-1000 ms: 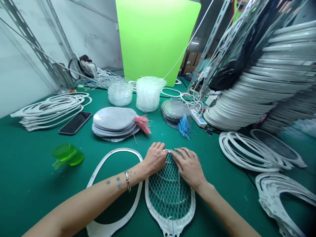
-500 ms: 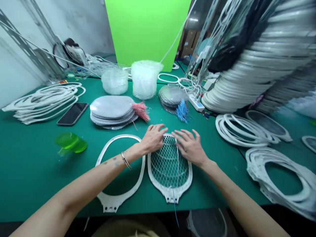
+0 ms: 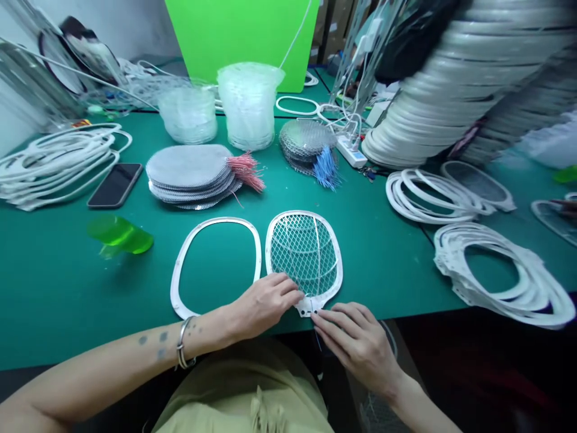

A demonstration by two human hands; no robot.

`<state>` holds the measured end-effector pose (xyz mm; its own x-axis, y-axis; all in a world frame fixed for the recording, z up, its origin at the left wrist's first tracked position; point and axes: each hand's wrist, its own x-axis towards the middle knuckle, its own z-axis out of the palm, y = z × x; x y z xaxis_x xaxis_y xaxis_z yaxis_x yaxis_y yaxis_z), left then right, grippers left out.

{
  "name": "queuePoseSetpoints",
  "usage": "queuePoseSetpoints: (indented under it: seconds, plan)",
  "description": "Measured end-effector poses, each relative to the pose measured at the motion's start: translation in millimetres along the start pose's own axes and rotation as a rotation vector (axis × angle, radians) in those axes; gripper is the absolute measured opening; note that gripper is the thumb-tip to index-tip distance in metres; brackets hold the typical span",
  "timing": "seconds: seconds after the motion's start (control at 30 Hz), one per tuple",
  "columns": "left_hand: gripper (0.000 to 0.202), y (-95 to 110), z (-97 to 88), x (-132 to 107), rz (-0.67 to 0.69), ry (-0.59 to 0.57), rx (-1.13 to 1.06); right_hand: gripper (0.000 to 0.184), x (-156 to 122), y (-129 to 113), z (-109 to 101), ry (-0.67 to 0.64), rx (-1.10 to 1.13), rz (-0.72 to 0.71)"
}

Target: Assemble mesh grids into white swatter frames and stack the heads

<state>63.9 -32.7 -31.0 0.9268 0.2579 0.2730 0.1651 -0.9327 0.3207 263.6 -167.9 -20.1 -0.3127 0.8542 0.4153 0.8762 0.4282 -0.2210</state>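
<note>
A white racket-shaped frame with metal mesh (image 3: 303, 252) lies on the green table, its neck at the near edge. My left hand (image 3: 264, 300) rests on the frame's lower left rim, fingers curled and lying on the mesh. My right hand (image 3: 354, 343) is just below the neck, fingertips pinched at the thin blue wire that hangs from it. An empty white frame (image 3: 216, 264) lies beside it on the left.
Stacks of mesh with red wires (image 3: 193, 174) and blue wires (image 3: 311, 147) sit behind. A phone (image 3: 115, 184), a green plastic piece (image 3: 119, 234), clear stacked parts (image 3: 249, 105), a power strip (image 3: 349, 151) and piles of white frames (image 3: 500, 270) surround the work spot.
Both hands slid from the top of the meshed frame down to its neck at the table's near edge. The view tilted down, showing my lap.
</note>
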Motion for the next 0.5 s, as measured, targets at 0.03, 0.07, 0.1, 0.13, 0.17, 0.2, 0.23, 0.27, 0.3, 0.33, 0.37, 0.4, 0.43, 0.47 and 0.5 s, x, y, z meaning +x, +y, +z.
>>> queuePoseSetpoints:
  seconds: [0.03,0.07,0.1,0.13,0.17,0.2,0.23,0.27,0.3,0.33,0.37,0.4,0.43,0.47,0.5]
  plan:
    - [0.023,-1.2,-1.0,-1.1,0.039,0.023,0.023,0.024,0.6,1.4,0.5,-0.012,0.001,-0.004]
    - [0.025,-2.1,-1.9,-2.6,0.068,0.050,0.039,0.024,1.3,2.6,0.5,-0.023,0.004,-0.006]
    - [0.026,-2.7,-2.5,-4.3,0.083,0.069,0.049,0.024,1.9,3.5,0.2,-0.033,0.010,-0.007]
    - [0.026,-3.2,-2.7,-6.0,0.084,0.080,0.057,0.023,2.5,4.0,-0.3,-0.043,0.019,-0.006]
    - [0.026,-3.4,-2.6,-7.3,0.080,0.082,0.063,0.022,3.2,4.1,-1.0,-0.048,0.029,-0.002]
    - [0.026,-3.6,-2.2,-8.3,0.077,0.077,0.069,0.022,4.0,3.9,-1.8,-0.050,0.037,0.002]
    - [0.026,-3.8,-1.8,-8.9,0.077,0.063,0.073,0.021,5.0,3.7,-2.8,-0.052,0.043,0.007]
    - [0.025,-3.9,-1.5,-9.2,0.076,0.046,0.077,0.021,6.1,3.5,-3.9,-0.057,0.047,0.010]
    - [0.025,-4.0,-1.3,-9.2,0.074,0.030,0.077,0.021,7.3,3.4,-5.1,-0.065,0.050,0.011]
    - [0.025,-4.2,-1.2,-9.1,0.072,0.017,0.076,0.021,8.5,3.4,-6.3,-0.074,0.051,0.012]
    - [0.025,-4.4,-1.4,-8.9,0.071,0.005,0.074,0.022,9.6,3.5,-7.4,-0.082,0.053,0.012]
    - [0.025,-4.6,-1.7,-8.5,0.072,-0.005,0.071,0.023,10.6,3.7,-8.4,-0.089,0.054,0.011]
    - [0.025,-4.9,-2.2,-8.1,0.076,-0.014,0.067,0.023,11.3,3.8,-9.0,-0.091,0.055,0.012]
    - [0.025,-5.3,-2.8,-7.6,0.081,-0.019,0.064,0.024,11.8,3.9,-9.5,-0.090,0.057,0.014]
    - [0.025,-5.6,-3.5,-6.9,0.089,-0.024,0.063,0.024,11.9,3.9,-9.6,-0.089,0.059,0.017]
